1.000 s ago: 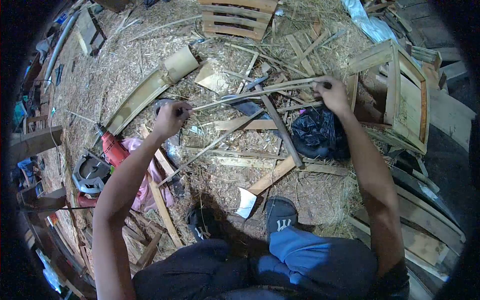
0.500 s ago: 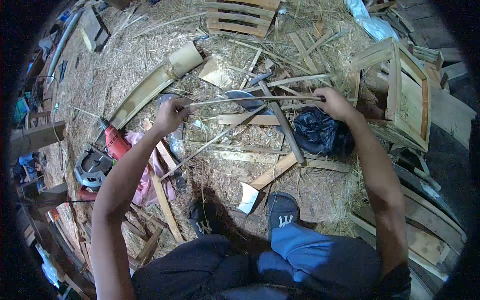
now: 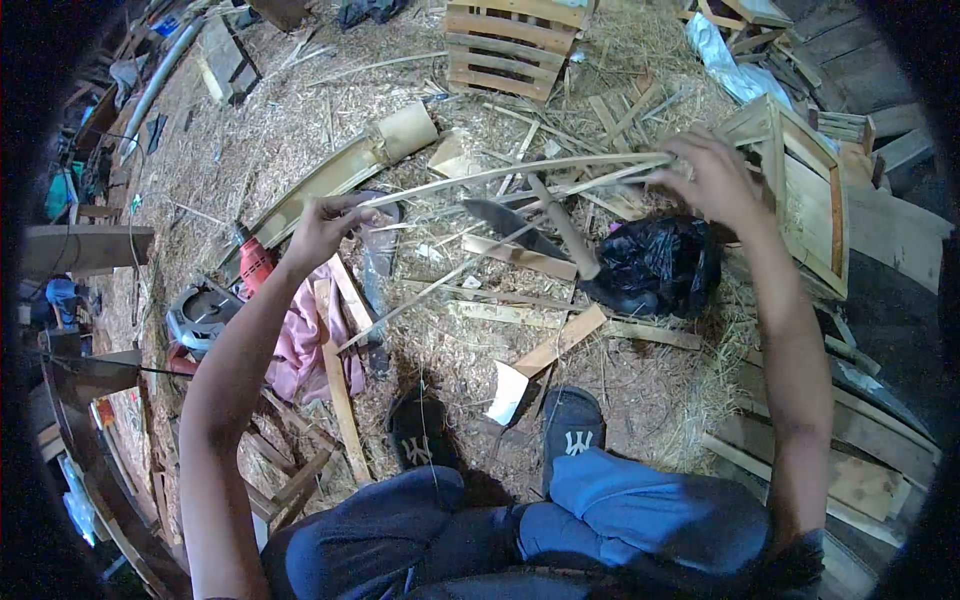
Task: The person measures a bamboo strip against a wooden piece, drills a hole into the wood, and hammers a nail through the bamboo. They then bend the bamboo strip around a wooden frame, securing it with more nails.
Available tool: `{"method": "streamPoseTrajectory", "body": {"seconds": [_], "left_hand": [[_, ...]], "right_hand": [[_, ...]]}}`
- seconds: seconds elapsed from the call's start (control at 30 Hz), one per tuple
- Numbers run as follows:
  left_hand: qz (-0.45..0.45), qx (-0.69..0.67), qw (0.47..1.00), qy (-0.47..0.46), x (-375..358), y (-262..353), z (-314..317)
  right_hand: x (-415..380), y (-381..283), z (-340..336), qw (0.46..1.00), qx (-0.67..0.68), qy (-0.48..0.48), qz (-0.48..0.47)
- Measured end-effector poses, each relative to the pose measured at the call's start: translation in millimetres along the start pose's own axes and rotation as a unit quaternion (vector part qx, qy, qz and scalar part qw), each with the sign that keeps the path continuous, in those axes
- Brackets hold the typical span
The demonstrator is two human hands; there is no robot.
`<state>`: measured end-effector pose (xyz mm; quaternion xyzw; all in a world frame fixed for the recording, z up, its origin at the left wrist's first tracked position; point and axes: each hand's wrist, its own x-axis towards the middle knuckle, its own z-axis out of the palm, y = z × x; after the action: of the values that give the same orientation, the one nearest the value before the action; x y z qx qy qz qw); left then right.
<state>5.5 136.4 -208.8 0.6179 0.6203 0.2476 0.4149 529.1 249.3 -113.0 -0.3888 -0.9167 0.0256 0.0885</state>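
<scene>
A long thin strip of wood or bamboo (image 3: 510,172) spans the space between my hands, bowed slightly upward. My left hand (image 3: 325,238) pinches its left end between thumb and fingers. Loosely curled around the right end is my right hand (image 3: 712,178), thumb apart from the fingers. Below the strip, a dark knife-like blade (image 3: 510,226) lies near a thick wooden handle (image 3: 565,228). A black plastic bag (image 3: 660,265) sits under my right forearm. Several other thin strips and a flat wooden piece (image 3: 560,340) are scattered on the ground before my feet.
At left lie a red power drill (image 3: 255,262), a circular saw (image 3: 200,318) and a pink cloth (image 3: 300,345). Beyond is a split bamboo length (image 3: 330,195). A slatted wooden piece (image 3: 505,50) stands at the back, a wooden frame (image 3: 815,195) at right. Shavings cover the ground.
My right hand has moved up and its grip has loosened; the strip now slants up to the right. The handle's near end has shifted away from me. The view has shifted slightly.
</scene>
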Motion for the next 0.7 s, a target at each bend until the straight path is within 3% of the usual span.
{"method": "streamPoseTrajectory", "body": {"seconds": [0.07,0.13,0.2,0.43,0.57,0.7], "left_hand": [[-0.044,-0.07,0.996,-0.012,-2,-4,-8],[-0.018,-0.082,0.996,0.01,-5,-5,-11],[-0.044,-0.191,0.98,0.026,-7,-6,-16],[-0.067,-0.241,0.968,0.019,-13,-9,-38],[-0.092,-0.24,0.965,0.054,-26,-9,-43],[-0.086,-0.258,0.961,0.054,-32,-23,-44]], "right_hand": [[3,5,-21,0.999,-0.011,0.029,0.025],[5,11,-46,0.989,-0.141,0.044,0.019],[3,15,-60,0.985,-0.155,0.075,0.029],[-2,25,-76,0.931,-0.252,0.152,0.216],[-6,47,-71,0.931,-0.227,0.137,0.251],[-6,43,-77,0.947,-0.069,0.126,0.287]]}}
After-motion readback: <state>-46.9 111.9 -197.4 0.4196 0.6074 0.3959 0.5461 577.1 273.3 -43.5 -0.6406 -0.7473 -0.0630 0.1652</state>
